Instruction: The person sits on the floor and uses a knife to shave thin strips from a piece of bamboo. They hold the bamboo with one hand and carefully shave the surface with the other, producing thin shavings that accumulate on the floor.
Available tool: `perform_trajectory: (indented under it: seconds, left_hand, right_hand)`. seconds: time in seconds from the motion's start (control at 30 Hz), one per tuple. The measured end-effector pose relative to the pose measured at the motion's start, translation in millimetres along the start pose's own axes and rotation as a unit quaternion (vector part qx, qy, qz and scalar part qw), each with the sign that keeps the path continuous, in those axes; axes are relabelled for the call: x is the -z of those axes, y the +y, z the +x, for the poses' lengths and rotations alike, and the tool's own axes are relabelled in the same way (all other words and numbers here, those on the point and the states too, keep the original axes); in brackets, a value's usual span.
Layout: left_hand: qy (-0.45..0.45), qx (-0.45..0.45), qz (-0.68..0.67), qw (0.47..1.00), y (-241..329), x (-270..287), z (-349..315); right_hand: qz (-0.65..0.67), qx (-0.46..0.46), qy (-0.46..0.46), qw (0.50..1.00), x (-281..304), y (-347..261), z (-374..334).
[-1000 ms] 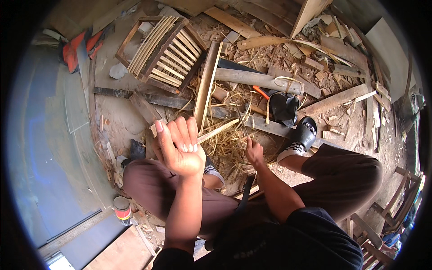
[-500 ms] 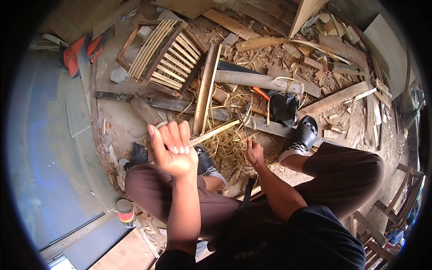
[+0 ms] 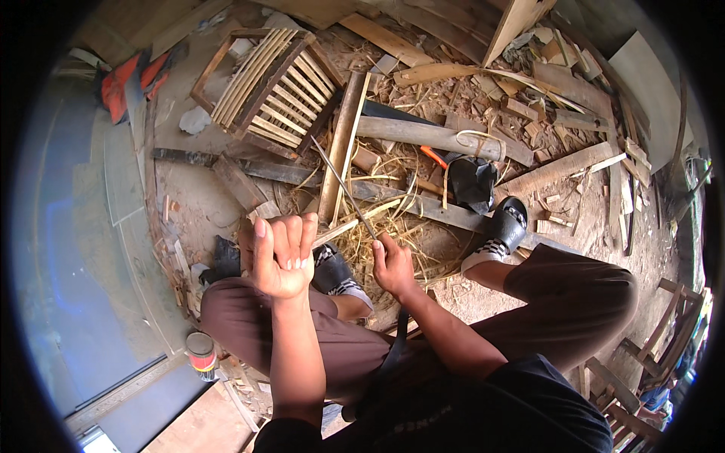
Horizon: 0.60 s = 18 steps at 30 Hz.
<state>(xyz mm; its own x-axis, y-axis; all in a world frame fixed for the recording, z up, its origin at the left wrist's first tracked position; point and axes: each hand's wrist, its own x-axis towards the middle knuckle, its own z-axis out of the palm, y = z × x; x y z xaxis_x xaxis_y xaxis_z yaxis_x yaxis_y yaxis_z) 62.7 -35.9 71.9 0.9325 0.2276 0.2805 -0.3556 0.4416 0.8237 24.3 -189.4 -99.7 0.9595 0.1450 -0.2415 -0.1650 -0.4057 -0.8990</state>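
My left hand (image 3: pixel 282 257) is raised with palm up and its fingers curled over. A pale bamboo strip (image 3: pixel 334 235) comes out of it and slants away to the upper right. Closed round the handle end of a long, thin knife (image 3: pixel 343 186) is my right hand (image 3: pixel 393 266). The blade points to the upper left and crosses the strip in view; whether the two touch, I cannot tell. The handle is hidden in the fist. Thin curled shavings (image 3: pixel 374 253) lie heaped below, between my feet.
Beyond my hands stand a slatted wooden frame (image 3: pixel 283 113) and a long wooden piece (image 3: pixel 341 151). A round pole (image 3: pixel 427 137), black bag (image 3: pixel 472 185) and wood scraps (image 3: pixel 521 109) lie farther right. A can (image 3: pixel 201 353) stands by my left knee.
My right hand has moved left and toward me, and the knife has swung from nearly upright to a leftward slant. My left hand with the strip has shifted slightly left.
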Motion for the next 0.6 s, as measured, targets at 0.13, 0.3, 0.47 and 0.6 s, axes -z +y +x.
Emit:
perform_trajectory:
  seconds: [0.13,0.3,0.47,0.6]
  left_hand:
    - [0.031,0.001,-0.013,0.999,1,8,0]
    - [-0.034,-0.009,-0.022,0.999,-2,-7,-4]
    - [-0.026,-0.023,-0.018,0.999,-1,2,-3]
    - [-0.020,-0.008,-0.027,0.999,-3,-20,-7]
  right_hand:
    - [-0.005,-0.026,-0.042,0.999,10,-17,-1]
    - [0.016,0.042,-0.063,0.997,30,-62,-10]
    - [-0.056,-0.114,-0.064,0.990,21,-9,-4]
    - [-0.086,-0.126,-0.060,0.987,35,14,4]
